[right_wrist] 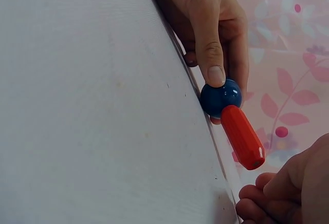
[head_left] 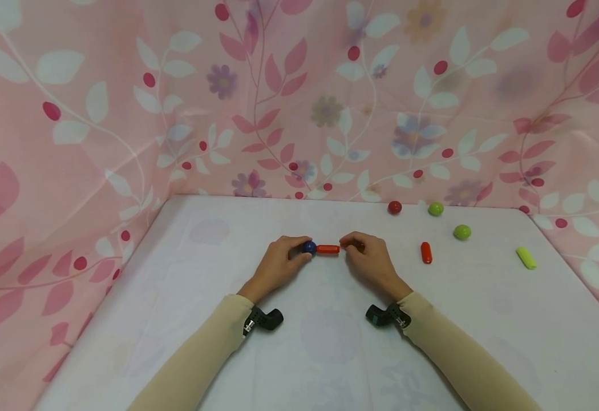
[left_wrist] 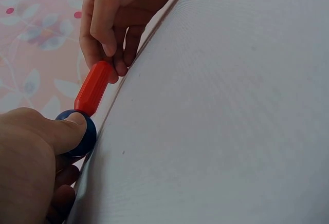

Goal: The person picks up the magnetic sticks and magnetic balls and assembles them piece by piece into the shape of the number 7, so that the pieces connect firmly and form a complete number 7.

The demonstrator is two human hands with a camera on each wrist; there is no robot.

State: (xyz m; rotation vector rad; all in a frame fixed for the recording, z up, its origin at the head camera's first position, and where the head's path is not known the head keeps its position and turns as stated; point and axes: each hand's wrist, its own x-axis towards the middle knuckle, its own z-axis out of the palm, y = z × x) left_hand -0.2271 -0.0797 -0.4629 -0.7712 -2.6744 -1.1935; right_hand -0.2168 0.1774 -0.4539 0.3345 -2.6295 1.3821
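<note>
Head view | left hand (head_left: 277, 261) pinches blue ball (head_left: 310, 247) | right hand (head_left: 372, 261) released beside red rod (head_left: 327, 249) | rod may drop if ball contact slips

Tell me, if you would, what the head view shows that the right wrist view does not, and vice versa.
Only the head view shows the loose red ball, two green balls, the separate red rod, the yellow-green rod and the beige sleeves.

Only the right wrist view shows the small greyish spot on the end face of the joined red rod.

Both show the left hand pinching the blue ball, that rod touching it, the right hand near the rod's free end, the white table and the pink floral cloth.
</note>
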